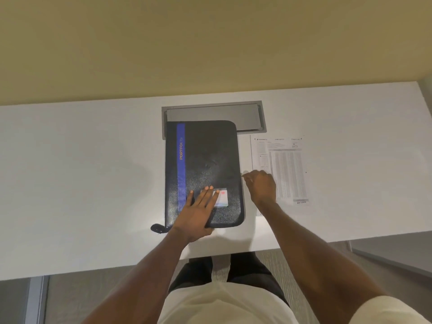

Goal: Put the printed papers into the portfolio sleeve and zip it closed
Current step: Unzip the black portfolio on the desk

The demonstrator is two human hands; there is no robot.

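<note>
At frame centre, the left hand (198, 211) presses flat, fingers straight, on the black portfolio sleeve (205, 155). The right hand (261, 185) pinches its zipper pull (242, 176) beside the printed papers (287, 164).

1. The print on the printed papers (284, 164) is too small to read. The right hand (261, 185) and its forearm cover their near left part.
2. The right hand pinches a pale sliver (243, 175) at the portfolio sleeve (205, 155) edge, too small to identify.
3. The left hand (198, 211) covers part of the card (223, 197) on the sleeve, and the card's print is blurred.
4. The sleeve hides the near left part of the grey hatch (245, 115) in the tabletop (81, 171), which the left edge cuts off.
</note>
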